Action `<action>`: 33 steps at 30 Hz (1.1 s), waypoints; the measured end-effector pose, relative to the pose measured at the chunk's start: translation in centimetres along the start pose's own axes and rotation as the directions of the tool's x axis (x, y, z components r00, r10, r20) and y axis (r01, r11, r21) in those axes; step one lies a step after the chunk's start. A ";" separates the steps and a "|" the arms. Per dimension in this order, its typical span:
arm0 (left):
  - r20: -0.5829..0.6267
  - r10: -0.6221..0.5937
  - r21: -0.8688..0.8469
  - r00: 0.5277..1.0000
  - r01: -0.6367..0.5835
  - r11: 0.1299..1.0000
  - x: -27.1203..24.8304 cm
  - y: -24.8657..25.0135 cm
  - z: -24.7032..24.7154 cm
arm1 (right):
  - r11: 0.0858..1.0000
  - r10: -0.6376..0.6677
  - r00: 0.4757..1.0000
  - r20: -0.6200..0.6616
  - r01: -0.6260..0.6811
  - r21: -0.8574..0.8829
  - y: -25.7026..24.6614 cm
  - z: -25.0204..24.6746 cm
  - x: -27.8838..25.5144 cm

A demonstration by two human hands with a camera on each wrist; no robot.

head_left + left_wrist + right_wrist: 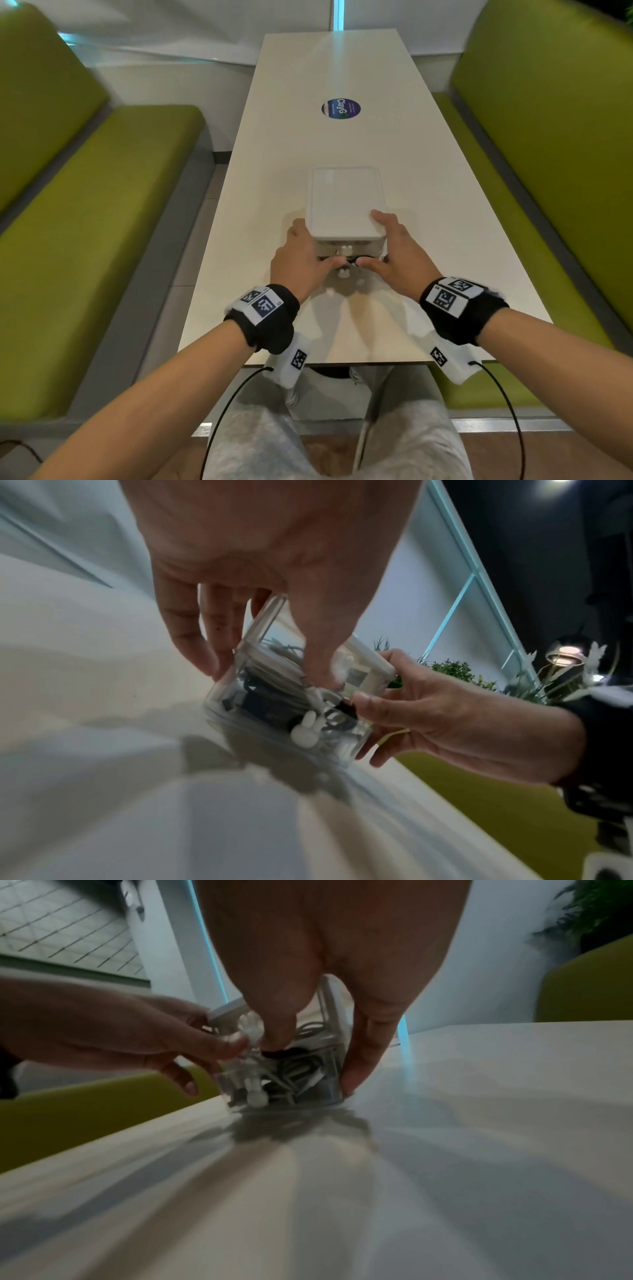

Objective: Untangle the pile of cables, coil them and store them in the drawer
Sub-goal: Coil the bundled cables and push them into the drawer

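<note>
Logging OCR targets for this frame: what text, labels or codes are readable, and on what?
"ClayG": round dark sticker on the white table, seen sideways; any further letters and the small print beside it are too blurred to read.
Wristbands: square black-and-white marker codes only, no words.
Drawer box: no text visible.
Wrist views: nothing readable.

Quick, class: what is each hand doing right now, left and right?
Left hand: holds the drawer unit by its left side, thumb on the clear drawer front.
Right hand: holds its right side, thumb on the drawer front too.
</note>
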State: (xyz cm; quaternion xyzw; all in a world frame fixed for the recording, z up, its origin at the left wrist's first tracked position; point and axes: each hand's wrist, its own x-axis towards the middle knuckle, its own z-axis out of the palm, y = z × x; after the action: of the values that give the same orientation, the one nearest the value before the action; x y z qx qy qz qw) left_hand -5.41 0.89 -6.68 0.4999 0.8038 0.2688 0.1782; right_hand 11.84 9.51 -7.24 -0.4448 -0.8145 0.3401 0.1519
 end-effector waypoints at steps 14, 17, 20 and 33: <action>0.010 0.014 -0.016 1.000 -0.013 1.000 1.0 -1.0 0.2 | 0.991 0.116 0.979 -0.165 -0.124 -0.039 -2.1 1.8 -0.4; 0.000 -0.022 -0.051 1.000 0.022 0.998 1.0 -0.9 0.5 | 0.990 0.137 0.973 -0.186 -0.141 -0.012 -2.1 2.0 -0.2; 0.002 -0.048 -0.088 0.999 0.048 0.995 1.0 -0.7 0.6 | 0.981 0.179 0.957 -0.229 -0.156 0.113 -2.2 2.8 0.0; 0.042 -0.068 -0.104 0.997 0.072 0.992 1.2 -0.6 0.3 | 0.865 0.297 0.932 -0.208 -0.170 0.473 -0.3 3.7 1.3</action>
State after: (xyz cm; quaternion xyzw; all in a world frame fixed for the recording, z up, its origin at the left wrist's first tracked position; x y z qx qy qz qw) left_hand -6.20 1.84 -7.33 0.4664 0.8020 0.2949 0.2289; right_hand 8.87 8.91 -9.82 -0.5370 -0.6248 0.4689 0.3184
